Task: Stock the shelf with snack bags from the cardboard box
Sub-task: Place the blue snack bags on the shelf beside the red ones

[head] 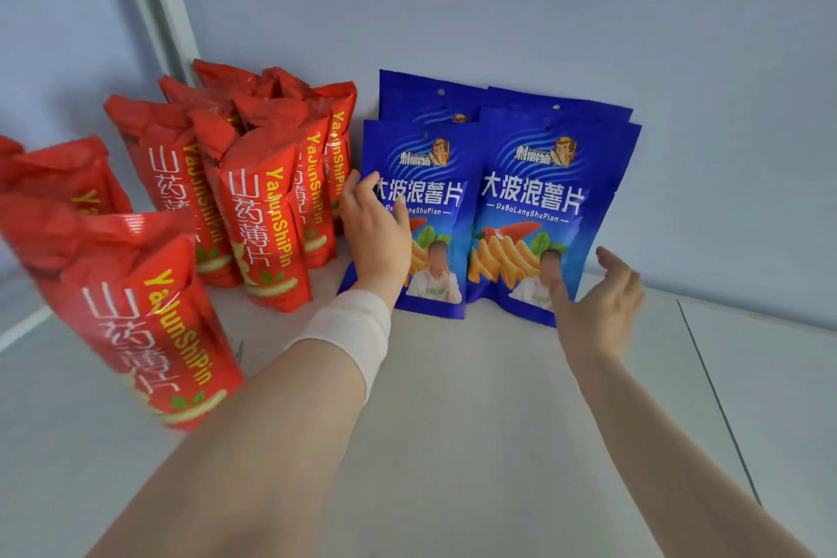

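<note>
Arms out: left hand (376, 231) and right hand (602, 299) touch blue bags (534, 199), fingers loose, gripping nothing; red bags (253, 213) done, shelf (498, 412) maybe half full.

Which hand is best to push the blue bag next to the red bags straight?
The left hand: it touches that blue bag; the right hand is by the other blue bag.
</note>
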The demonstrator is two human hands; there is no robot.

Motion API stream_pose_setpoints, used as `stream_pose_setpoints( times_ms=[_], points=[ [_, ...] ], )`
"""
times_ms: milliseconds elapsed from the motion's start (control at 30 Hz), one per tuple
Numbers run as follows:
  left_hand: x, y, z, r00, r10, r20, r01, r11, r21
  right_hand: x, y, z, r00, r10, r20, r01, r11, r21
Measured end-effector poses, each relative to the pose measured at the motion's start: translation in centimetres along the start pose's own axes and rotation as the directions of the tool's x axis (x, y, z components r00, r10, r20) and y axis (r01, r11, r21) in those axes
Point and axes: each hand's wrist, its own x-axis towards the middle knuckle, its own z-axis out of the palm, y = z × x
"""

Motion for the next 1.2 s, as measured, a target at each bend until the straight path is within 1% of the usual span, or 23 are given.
stream_pose_setpoints(
  times_ms=[33, 67, 133, 167, 233, 267, 300, 367, 433, 500, 567, 633, 667, 767, 800, 833, 900, 967, 1000, 1033, 1100, 1133, 1200],
  points=[
    [-0.6, 0.5, -1.2, 1.000, 0.022, 0.020, -0.022, 0.999, 0.030, -0.8, -0.4, -0.6, 0.994, -0.070, 0.082, 0.076, 0.994, -0.079],
    [-1.4, 1.1, -2.5, 0.998, 0.045, 0.051, -0.048, 0.996, 0.073, -1.7, -0.8, -1.2, 0.971, -0.137, 0.194, 0.169, 0.972, -0.160],
    [-3.6, 2.2, -5.7, 0.982, 0.093, 0.162, -0.127, 0.968, 0.216, -4.1, -1.6, -2.6, 0.889, -0.221, 0.401, 0.341, 0.904, -0.257],
    [-5.2, 2.8, -7.6, 0.960, 0.130, 0.246, -0.210, 0.920, 0.332, -5.6, -2.0, -3.5, 0.845, -0.254, 0.470, 0.419, 0.861, -0.288],
    [-8.9, 3.7, -11.8, 0.882, 0.179, 0.436, -0.416, 0.732, 0.539, -9.2, -2.8, -5.3, 0.748, -0.329, 0.577, 0.583, 0.740, -0.334],
    [-10.8, 4.0, -14.2, 0.843, 0.157, 0.514, -0.482, 0.645, 0.593, -11.3, -3.1, -6.3, 0.694, -0.363, 0.621, 0.653, 0.682, -0.331],
    [-12.8, 4.2, -16.6, 0.819, 0.111, 0.564, -0.514, 0.578, 0.633, -13.4, -3.3, -7.3, 0.642, -0.393, 0.658, 0.708, 0.634, -0.312],
    [-17.0, 3.9, -21.9, 0.801, 0.009, 0.599, -0.531, 0.472, 0.703, -18.1, -3.8, -9.3, 0.546, -0.444, 0.710, 0.783, 0.571, -0.245],
    [-20.9, 3.3, -27.4, 0.799, -0.096, 0.593, -0.513, 0.405, 0.757, -22.8, -4.4, -11.1, 0.455, -0.476, 0.752, 0.833, 0.526, -0.171],
    [-24.7, 2.4, -33.1, 0.814, -0.185, 0.551, -0.467, 0.357, 0.809, -27.7, -5.1, -12.4, 0.353, -0.502, 0.790, 0.885, 0.453, -0.108],
    [-28.4, 1.1, -38.8, 0.837, -0.268, 0.477, -0.391, 0.316, 0.864, -32.6, -5.9, -13.2, 0.251, -0.537, 0.805, 0.929, 0.367, -0.044],
    [-32.5, -0.5, -44.4, 0.842, -0.360, 0.401, -0.307, 0.292, 0.906, -37.9, -6.7, -13.7, 0.143, -0.572, 0.808, 0.961, 0.277, 0.026],
    [-34.8, -1.4, -47.1, 0.832, -0.425, 0.356, -0.255, 0.277, 0.926, -40.7, -7.0, -14.0, 0.088, -0.585, 0.806, 0.969, 0.239, 0.067],
    [-41.7, -3.4, -55.1, 0.790, -0.569, 0.230, -0.114, 0.232, 0.966, -49.6, -7.0, -15.1, -0.061, -0.594, 0.802, 0.961, 0.183, 0.209],
    [-44.2, -3.9, -57.7, 0.799, -0.569, 0.196, -0.096, 0.201, 0.975, -52.6, -6.8, -15.5, -0.111, -0.594, 0.797, 0.955, 0.158, 0.251],
    [-46.4, -3.8, -60.2, 0.801, -0.570, 0.182, -0.075, 0.207, 0.976, -55.6, -6.6, -15.9, -0.163, -0.592, 0.789, 0.948, 0.129, 0.293],
    [-51.2, -4.9, -65.2, 0.830, -0.545, 0.116, -0.005, 0.200, 0.980, -61.7, -6.1, -16.7, -0.266, -0.564, 0.782, 0.927, 0.074, 0.368],
    [-56.3, -7.4, -69.7, 0.728, -0.685, 0.025, 0.148, 0.194, 0.970, -68.0, -5.5, -17.1, -0.347, -0.524, 0.778, 0.902, 0.043, 0.431],
    [-59.0, -9.6, -71.8, 0.678, -0.734, -0.033, 0.210, 0.151, 0.966, -71.2, -5.1, -17.2, -0.384, -0.497, 0.778, 0.889, 0.028, 0.457],
    [-61.4, -11.3, -73.9, 0.646, -0.761, -0.062, 0.262, 0.145, 0.954, -74.4, -4.6, -17.3, -0.413, -0.466, 0.782, 0.878, 0.023, 0.477],
    [-66.4, -14.0, -77.7, 0.571, -0.811, -0.127, 0.364, 0.112, 0.925, -80.7, -3.2, -17.7, -0.447, -0.391, 0.805, 0.861, 0.056, 0.505],
    [-68.7, -15.0, -79.2, 0.532, -0.835, -0.141, 0.402, 0.103, 0.910, -83.4, -2.3, -17.8, -0.460, -0.351, 0.816, 0.853, 0.083, 0.516],
    [-73.2, -17.0, -81.8, 0.446, -0.879, -0.170, 0.474, 0.071, 0.877, -88.3, -0.4, -17.8, -0.486, -0.268, 0.832, 0.845, 0.099, 0.526]
  ],
)
